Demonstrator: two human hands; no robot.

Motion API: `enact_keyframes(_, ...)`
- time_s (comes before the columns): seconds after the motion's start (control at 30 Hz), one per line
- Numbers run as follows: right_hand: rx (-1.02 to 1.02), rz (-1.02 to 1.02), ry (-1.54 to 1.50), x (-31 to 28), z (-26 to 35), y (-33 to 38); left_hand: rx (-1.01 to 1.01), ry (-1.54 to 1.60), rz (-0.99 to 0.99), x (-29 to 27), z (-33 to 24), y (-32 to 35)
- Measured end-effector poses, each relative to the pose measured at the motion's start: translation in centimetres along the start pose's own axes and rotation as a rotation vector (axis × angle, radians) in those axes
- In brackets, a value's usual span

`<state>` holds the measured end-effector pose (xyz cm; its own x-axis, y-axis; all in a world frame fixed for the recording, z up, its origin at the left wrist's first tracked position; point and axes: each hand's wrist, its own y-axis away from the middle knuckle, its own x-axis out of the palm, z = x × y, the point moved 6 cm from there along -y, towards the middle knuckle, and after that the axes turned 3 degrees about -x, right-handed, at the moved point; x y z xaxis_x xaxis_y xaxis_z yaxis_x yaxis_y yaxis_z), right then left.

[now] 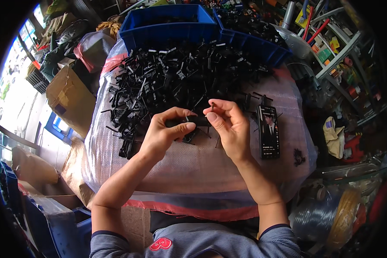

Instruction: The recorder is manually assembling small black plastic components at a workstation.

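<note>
Where the two bare forearms rise from the striped grey shirt [189,245], both hands meet over the table [193,167], which is wrapped in clear woven plastic sheeting with a red band along its near edge. Left hand [163,133]: fingers closed, thumb and forefinger pinching a small black plastic clip part [189,121] at its left end. Right hand [228,125]: fingers closed too, steadying the same part's right end, thumb and forefinger tip nipping a thin dark pin [212,105] upright; what the pin is exactly, cannot tell. Just right of that hand, a black smartphone [269,131] lies flat, screen lit. Near it, a small cluster of black bits [298,156]. Beyond the hands, a big heap of black plastic clip parts [176,77] covers the table's far half. Behind the heap, two blue rectangular plastic bins [167,26] hold more black parts. Far left, brown cardboard box [71,99]; far right, white shelving [335,56] with coloured packets.
</note>
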<state>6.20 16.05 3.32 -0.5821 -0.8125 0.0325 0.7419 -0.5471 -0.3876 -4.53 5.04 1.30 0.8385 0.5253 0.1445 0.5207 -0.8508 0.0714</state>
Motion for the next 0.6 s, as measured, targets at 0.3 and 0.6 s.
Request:
enact_keyframes(0.3,-0.118,0.063,0.063,0.3,0.3,0.3,-0.023,0.227,-0.011,-0.6,1.1,-0.7)
enact_keyframes(0.6,0.381,0.283,-0.412,1.8,-2.7,1.0,0.602,-0.348,-0.075,0.8,-2.6,1.7)
